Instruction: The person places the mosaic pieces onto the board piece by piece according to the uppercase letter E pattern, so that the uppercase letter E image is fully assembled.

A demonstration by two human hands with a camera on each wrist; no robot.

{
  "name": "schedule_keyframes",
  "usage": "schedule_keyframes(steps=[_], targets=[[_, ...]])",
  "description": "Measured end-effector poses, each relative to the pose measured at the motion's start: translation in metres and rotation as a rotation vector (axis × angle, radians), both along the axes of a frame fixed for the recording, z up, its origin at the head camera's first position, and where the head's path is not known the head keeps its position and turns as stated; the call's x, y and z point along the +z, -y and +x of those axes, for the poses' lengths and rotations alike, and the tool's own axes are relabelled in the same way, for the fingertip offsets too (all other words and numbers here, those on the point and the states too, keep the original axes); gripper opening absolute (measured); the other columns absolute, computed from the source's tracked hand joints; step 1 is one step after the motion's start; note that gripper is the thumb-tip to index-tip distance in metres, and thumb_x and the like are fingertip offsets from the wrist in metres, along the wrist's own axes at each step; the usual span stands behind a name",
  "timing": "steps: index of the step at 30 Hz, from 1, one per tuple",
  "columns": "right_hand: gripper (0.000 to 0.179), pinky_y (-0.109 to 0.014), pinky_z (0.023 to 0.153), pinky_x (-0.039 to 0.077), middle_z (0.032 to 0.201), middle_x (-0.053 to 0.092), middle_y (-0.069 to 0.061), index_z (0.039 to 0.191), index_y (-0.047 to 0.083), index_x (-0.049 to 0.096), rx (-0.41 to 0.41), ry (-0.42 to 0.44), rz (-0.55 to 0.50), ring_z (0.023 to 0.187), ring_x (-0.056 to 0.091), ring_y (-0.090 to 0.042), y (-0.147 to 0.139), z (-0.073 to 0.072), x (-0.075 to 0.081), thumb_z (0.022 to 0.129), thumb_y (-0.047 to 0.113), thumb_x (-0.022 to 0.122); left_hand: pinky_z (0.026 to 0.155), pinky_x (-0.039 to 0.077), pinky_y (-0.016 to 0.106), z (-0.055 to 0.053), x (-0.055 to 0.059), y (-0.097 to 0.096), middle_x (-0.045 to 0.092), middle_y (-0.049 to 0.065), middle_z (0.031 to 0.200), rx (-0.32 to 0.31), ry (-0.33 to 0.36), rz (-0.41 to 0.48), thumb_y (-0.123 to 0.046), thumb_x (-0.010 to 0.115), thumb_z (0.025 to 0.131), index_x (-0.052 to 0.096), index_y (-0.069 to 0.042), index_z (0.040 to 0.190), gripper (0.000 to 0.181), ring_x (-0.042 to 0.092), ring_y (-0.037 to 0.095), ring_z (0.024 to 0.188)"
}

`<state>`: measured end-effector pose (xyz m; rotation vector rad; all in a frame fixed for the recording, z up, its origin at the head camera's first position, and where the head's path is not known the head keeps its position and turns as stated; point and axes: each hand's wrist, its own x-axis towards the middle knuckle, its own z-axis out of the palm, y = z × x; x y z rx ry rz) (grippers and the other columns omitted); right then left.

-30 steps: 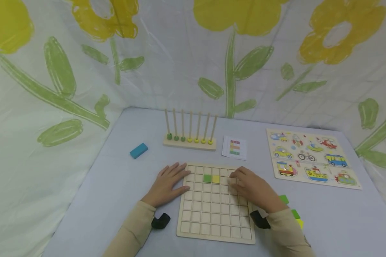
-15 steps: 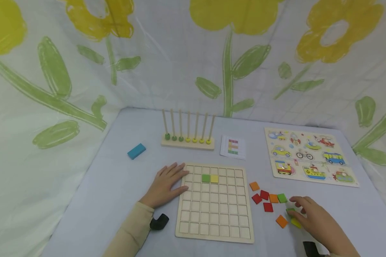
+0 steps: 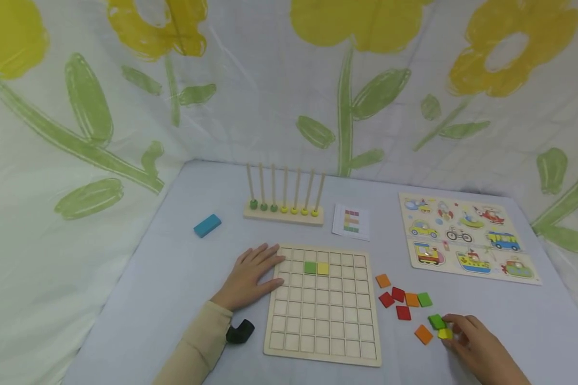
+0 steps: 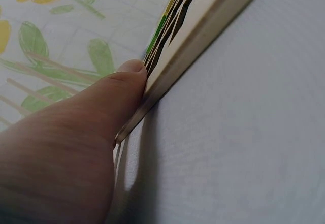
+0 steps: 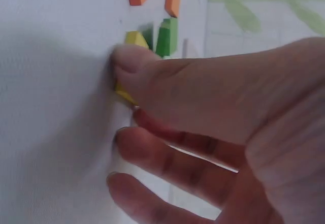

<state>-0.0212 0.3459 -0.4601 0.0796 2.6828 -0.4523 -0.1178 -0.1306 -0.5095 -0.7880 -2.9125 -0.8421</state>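
Observation:
A wooden grid board (image 3: 322,326) lies flat, holding a green tile (image 3: 310,267) and a yellow tile (image 3: 322,268) side by side in its second row. My left hand (image 3: 250,278) rests along the board's left edge with its fingers spread; the left wrist view shows the thumb (image 4: 127,76) touching the rim. Right of the board, my right hand (image 3: 479,345) pinches a loose yellow tile (image 3: 445,334), which looks slightly tilted. Its thumb (image 5: 137,66) covers part of that tile in the right wrist view. Another green tile (image 3: 436,321) lies against the fingertips.
Red tiles (image 3: 403,313), orange tiles (image 3: 423,335) and a green tile (image 3: 425,299) lie between board and right hand. Behind the board stand a pegged bead rack (image 3: 284,215) and a pattern card (image 3: 351,221). A blue block (image 3: 207,225) is at left, a vehicle puzzle (image 3: 469,235) at right.
My right hand has moved from above the board's right side to the loose tiles and now pinches a yellow one. The left hand has stayed on the board's edge.

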Motion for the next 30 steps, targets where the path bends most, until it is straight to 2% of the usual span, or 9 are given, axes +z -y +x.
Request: schedule_keyframes(steps=[6, 11, 18, 25, 30], targets=[[0.041, -0.022, 0.062, 0.050, 0.092, 0.056, -0.003, 0.117, 0.004, 0.060, 0.062, -0.138, -0.024, 0.078, 0.050, -0.014, 0.008, -0.007, -0.001, 0.080, 0.015, 0.076, 0.117, 0.015, 0.049, 0.000, 0.000, 0.000, 0.035, -0.003, 0.154, -0.002, 0.004, 0.001, -0.050, 0.056, 0.093, 0.050, -0.025, 0.140, 0.053, 0.023, 0.023, 0.145], [0.038, -0.023, 0.064, 0.051, 0.094, 0.056, -0.002, 0.116, 0.006, 0.062, 0.106, -0.186, -0.054, 0.078, 0.051, -0.013, 0.019, -0.018, -0.001, 0.081, 0.015, 0.076, 0.117, 0.014, 0.049, -0.001, -0.001, 0.000, 0.035, -0.003, 0.154, 0.004, 0.008, -0.005, -0.050, 0.056, 0.093, 0.050, -0.026, 0.140, 0.053, 0.023, 0.023, 0.145], [0.036, -0.030, 0.069, 0.054, 0.101, 0.057, -0.006, 0.112, 0.004, 0.064, 0.078, -0.166, -0.071, 0.084, 0.053, -0.016, 0.026, -0.022, 0.002, 0.081, 0.017, 0.076, 0.118, 0.013, 0.049, -0.002, 0.000, -0.001, 0.035, -0.003, 0.154, 0.004, 0.009, -0.003, -0.050, 0.056, 0.093, 0.050, -0.025, 0.140, 0.054, 0.022, 0.023, 0.145], [0.034, -0.039, 0.074, 0.056, 0.102, 0.058, -0.009, 0.110, 0.000, 0.063, 0.033, -0.132, -0.031, 0.085, 0.055, -0.018, 0.020, -0.015, 0.001, 0.082, 0.015, 0.075, 0.117, 0.014, 0.050, -0.002, 0.000, -0.001, 0.035, -0.003, 0.154, 0.006, 0.016, 0.004, -0.050, 0.056, 0.092, 0.050, -0.025, 0.139, 0.053, 0.023, 0.024, 0.145], [0.036, -0.042, 0.074, 0.057, 0.101, 0.057, -0.014, 0.110, -0.006, 0.061, -0.016, -0.122, 0.013, 0.082, 0.055, -0.020, 0.015, -0.010, 0.005, 0.082, 0.013, 0.074, 0.117, 0.014, 0.050, -0.001, 0.000, -0.001, 0.035, -0.002, 0.154, 0.005, 0.013, -0.001, -0.050, 0.056, 0.092, 0.050, -0.025, 0.139, 0.054, 0.023, 0.024, 0.145]])
